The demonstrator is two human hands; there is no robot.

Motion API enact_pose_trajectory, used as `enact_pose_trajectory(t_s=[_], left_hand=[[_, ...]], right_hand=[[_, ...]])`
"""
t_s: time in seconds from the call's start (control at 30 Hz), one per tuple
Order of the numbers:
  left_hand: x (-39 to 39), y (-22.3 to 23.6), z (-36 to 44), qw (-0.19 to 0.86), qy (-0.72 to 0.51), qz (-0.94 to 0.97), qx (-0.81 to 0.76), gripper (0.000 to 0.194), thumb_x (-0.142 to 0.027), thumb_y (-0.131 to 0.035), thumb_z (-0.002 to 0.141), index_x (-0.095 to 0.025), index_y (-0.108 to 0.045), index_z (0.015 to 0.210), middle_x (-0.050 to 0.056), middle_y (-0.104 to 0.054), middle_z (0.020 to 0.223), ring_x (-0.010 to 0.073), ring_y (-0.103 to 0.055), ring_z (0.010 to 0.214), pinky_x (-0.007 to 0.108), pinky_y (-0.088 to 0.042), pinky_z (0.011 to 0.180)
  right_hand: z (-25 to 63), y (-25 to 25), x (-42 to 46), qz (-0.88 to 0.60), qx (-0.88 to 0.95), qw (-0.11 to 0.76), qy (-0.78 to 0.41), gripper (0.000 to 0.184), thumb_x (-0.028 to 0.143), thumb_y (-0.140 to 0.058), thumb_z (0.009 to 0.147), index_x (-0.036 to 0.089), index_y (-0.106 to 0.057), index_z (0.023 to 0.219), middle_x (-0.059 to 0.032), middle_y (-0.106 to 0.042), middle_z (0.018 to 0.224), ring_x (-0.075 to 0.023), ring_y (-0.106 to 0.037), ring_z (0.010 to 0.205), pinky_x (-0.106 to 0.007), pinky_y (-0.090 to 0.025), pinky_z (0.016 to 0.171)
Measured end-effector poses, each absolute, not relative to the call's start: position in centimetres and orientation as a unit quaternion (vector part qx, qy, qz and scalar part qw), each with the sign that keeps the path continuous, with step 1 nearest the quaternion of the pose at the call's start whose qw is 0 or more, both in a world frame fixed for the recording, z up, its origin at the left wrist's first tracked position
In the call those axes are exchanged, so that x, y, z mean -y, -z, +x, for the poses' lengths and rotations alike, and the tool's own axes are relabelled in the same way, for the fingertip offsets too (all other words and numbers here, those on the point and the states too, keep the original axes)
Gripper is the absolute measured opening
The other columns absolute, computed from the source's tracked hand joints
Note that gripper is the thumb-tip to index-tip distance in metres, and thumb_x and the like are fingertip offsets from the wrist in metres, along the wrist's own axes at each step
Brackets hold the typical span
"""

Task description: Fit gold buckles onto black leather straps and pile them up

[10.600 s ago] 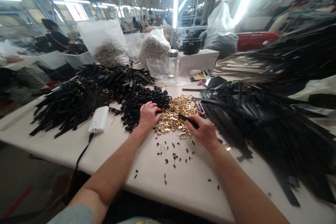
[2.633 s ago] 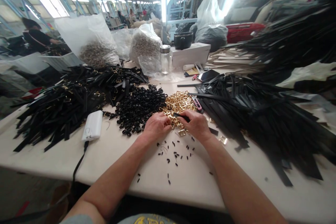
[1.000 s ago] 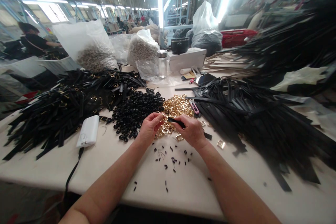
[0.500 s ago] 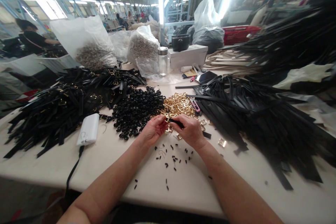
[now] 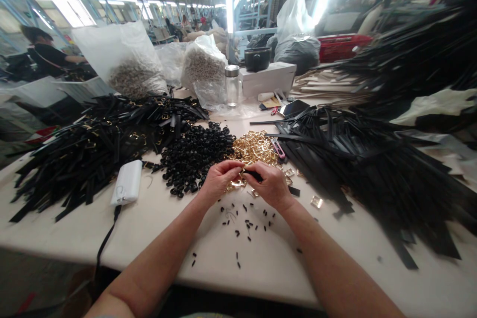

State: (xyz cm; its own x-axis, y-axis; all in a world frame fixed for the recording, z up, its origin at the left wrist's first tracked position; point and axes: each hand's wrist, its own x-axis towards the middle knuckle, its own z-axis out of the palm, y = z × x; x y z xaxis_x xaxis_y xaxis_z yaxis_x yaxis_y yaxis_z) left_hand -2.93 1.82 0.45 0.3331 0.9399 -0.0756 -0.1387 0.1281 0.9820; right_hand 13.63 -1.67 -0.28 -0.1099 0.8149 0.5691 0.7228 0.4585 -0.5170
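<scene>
- Presently the strap (image 5: 253, 175) is held at the near edge of the buckles (image 5: 256, 145), over the tabletop (image 5: 268, 268).
- Right hand (image 5: 271, 183): nearly closed, thumb and fingers pinching the strap.
- Left hand (image 5: 219, 180): fingers drawn in at the strap's tip; I cannot tell whether they grip a buckle.
- I judge the strap light, bendable yet springy, perhaps slightly slick, hardly fragile; I'd pinch it flat, just behind the tip.

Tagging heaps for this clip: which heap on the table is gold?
The buckle heap, just beyond the right hand, between the loop heap and the right straps. Those two and the left straps are mainly black.
</scene>
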Motion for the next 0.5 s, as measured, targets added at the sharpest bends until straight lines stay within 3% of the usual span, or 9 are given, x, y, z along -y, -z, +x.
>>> enact_pose_trajectory(t_s=[0.33,0.5], left_hand=[[-3.0,-0.6,-5.3,0.542,-0.322,0.678,-0.378,0.016,-0.032,-0.071,0.075,-0.018,-0.071,0.083,0.001,-0.064,0.071,0.0101,-0.055,0.062,0.022,-0.045,0.058],[-2.8,-0.2,-4.7,0.542,-0.367,0.636,-0.408,0.018,-0.033,-0.073,0.073,-0.017,-0.066,0.078,-0.002,-0.061,0.065,0.0075,-0.052,0.053,0.019,-0.041,0.051]], right_hand=[[13.8,0.8,1.5,-0.504,0.781,0.367,-0.030,0.011,0.031,-0.063,0.084,0.021,-0.066,0.082,-0.0008,-0.069,0.073,-0.0142,-0.063,0.064,-0.025,-0.044,0.061],[13.9,0.6,1.5,-0.507,0.771,0.384,-0.041,0.010,0.031,-0.063,0.085,0.021,-0.066,0.082,-0.0012,-0.070,0.075,-0.0142,-0.063,0.065,-0.025,-0.045,0.062]])
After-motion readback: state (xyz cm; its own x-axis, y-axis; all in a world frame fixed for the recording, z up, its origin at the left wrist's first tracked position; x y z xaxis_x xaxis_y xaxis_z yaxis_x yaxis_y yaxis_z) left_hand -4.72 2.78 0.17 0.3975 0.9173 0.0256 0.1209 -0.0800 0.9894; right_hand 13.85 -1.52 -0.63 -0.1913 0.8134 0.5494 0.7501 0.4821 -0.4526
